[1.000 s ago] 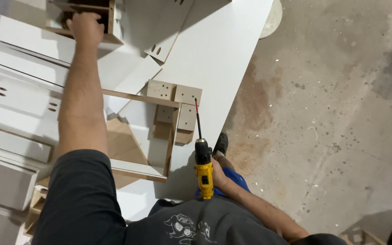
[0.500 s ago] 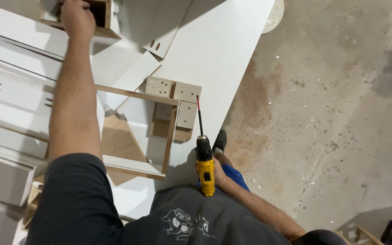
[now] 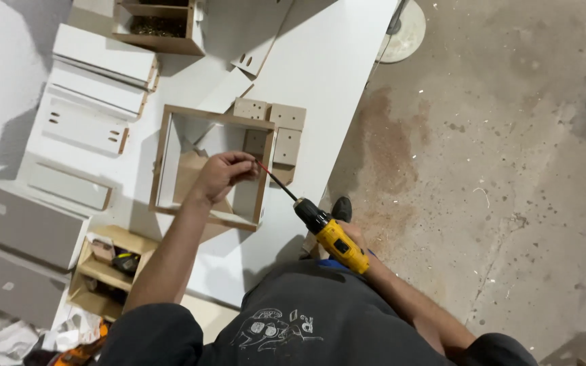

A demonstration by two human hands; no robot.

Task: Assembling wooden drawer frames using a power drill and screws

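No packages, labels, signs or screens clearly visible anywhere in view

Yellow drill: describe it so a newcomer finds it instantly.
Start at the large white board lying on the concrete floor. At its near edge, the right hand holds the yellow-and-black cordless drill. It is the only bright yellow thing, its long bit meeting the left hand's fingers.

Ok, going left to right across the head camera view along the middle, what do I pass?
White drilled panel → open wooden frame → left hand → yellow drill in the right hand → stained concrete floor.
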